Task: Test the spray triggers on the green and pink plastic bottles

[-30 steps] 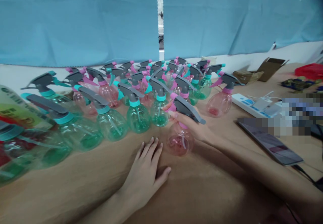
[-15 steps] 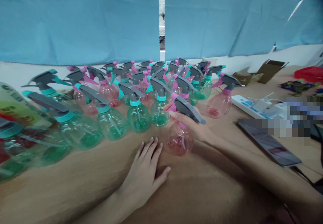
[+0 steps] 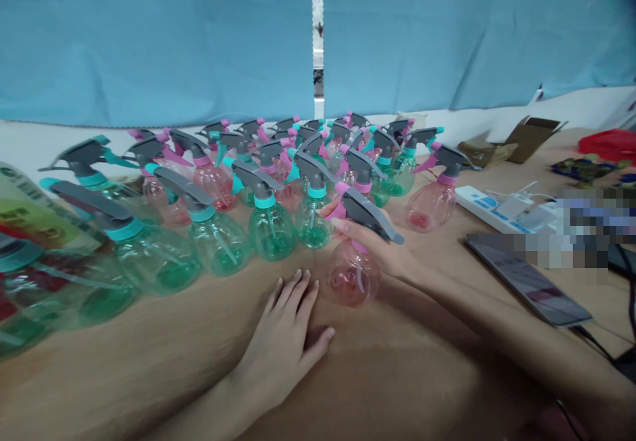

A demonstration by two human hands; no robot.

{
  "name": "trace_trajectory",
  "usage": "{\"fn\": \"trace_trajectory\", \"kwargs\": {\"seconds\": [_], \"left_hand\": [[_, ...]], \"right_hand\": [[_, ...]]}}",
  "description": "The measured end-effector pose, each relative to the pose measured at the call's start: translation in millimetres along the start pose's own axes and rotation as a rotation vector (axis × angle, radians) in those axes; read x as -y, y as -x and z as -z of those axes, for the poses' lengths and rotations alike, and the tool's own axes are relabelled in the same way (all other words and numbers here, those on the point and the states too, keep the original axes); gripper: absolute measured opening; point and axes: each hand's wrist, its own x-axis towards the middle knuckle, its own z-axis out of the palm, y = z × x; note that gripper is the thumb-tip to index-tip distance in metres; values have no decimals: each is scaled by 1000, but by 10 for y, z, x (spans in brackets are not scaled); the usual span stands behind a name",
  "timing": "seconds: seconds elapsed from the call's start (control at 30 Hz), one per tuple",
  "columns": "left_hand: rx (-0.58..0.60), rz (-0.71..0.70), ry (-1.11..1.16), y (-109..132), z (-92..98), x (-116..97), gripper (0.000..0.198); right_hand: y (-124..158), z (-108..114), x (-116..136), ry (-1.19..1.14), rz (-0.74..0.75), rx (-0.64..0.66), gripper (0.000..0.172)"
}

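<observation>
My right hand (image 3: 375,245) is wrapped round the neck and trigger of a pink spray bottle (image 3: 350,282), whose grey head points up and to the left. The bottle stands upright on the table (image 3: 397,361). Flat on the tabletop, fingers spread, lies my left hand (image 3: 285,342), just left of that bottle and apart from it. Nearest beyond my hands are a green spray bottle (image 3: 314,229) and another green spray bottle (image 3: 271,232), both upright. Part of my right hand's fingers is hidden behind the grey head.
Several more green and pink spray bottles crowd the back and left; a single pink spray bottle (image 3: 431,206) stands at right. A white power strip (image 3: 489,209), a phone (image 3: 529,282) with a cable and an open cardboard box (image 3: 531,138) lie right. Behind hangs a blue cloth (image 3: 199,44).
The view has shifted very slightly. Both hands and the pink spray bottle hold the same places as before.
</observation>
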Motion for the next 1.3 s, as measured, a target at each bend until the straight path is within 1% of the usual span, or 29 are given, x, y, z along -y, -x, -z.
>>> {"fn": "trace_trajectory", "kwargs": {"seconds": [0.23,0.57,0.73,0.93,1.07,1.3], "left_hand": [[-29,7,10,-5,-12,10,59],[-29,-2,-2,-3,-15,4,60],[-27,6,-5,-4,-7,3,59],[-16,3,2,-14,-11,7,60],[-8,12,30,-14,-8,5,60],[2,20,51,-14,10,2,60]], "right_hand": [[3,2,-3,-59,13,0,18],[10,5,21,4,1,5,16],[17,6,11,38,20,-11,17],[13,2,30,62,31,-43,14],[-2,14,24,58,12,6,16],[-7,41,63,66,-32,40,20]]}}
